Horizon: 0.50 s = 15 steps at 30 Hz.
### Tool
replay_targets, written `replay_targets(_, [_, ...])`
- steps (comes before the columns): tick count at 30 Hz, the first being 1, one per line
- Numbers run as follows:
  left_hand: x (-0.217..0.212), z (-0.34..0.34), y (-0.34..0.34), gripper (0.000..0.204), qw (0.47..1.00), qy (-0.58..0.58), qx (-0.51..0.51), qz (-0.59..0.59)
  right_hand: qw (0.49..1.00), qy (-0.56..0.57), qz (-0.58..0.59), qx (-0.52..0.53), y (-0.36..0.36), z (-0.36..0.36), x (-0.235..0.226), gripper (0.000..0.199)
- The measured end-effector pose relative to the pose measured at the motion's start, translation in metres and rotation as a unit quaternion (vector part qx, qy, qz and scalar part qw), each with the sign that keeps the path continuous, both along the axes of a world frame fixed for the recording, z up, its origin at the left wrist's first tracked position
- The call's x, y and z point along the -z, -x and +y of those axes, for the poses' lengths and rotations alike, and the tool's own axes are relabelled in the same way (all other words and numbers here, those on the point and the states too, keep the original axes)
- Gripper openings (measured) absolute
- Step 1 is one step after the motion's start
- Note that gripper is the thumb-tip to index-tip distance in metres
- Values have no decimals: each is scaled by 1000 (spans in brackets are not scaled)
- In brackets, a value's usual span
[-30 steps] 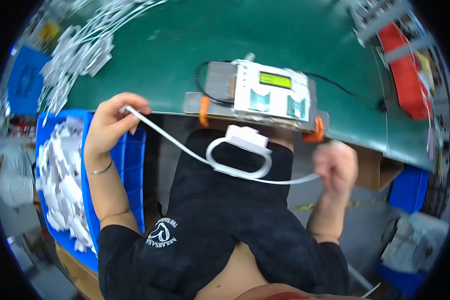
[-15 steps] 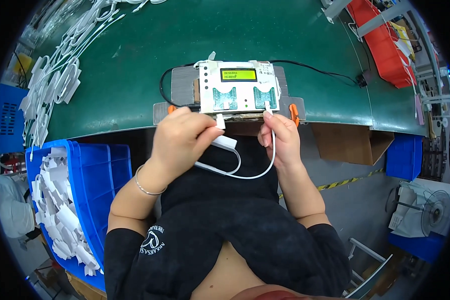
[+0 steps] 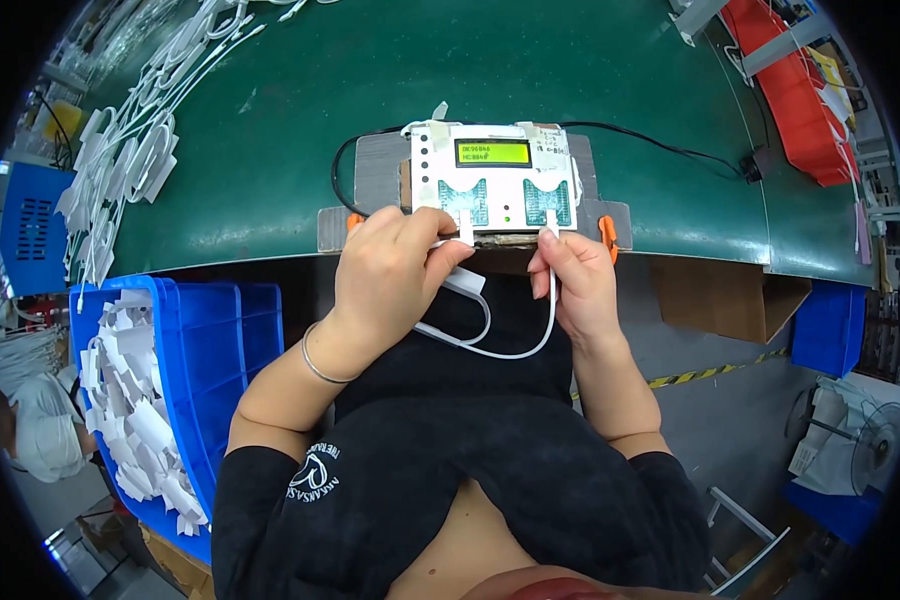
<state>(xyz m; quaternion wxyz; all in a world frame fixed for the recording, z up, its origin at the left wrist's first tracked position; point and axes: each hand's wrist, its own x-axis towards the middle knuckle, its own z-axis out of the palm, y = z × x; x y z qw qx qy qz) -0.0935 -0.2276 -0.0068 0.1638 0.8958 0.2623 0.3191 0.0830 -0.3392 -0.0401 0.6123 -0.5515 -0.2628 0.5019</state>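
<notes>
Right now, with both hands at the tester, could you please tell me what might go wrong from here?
1. The left hand and right hand pinch the ends of the white cable at the green boards, so a crooked push might strain a connector.
2. The cable's slack hangs below the edge of the green table, so a snag could perhaps tug an end loose.
3. The white tester sits near that edge, so a hard push might shift it.

White cable [image 3: 553, 300] partly out of sight behind the left hand [image 3: 385, 270]
</notes>
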Motion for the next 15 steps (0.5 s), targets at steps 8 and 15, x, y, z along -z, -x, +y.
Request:
replay_targets(8, [1,-1,4,17,1000,-8,19,9,999,-24,-18,-16,1,-3,7,33])
replay_targets(15, [2,3,17,9,993,-90,65,35,932,-30,-353,-80,8,-38,-28,30])
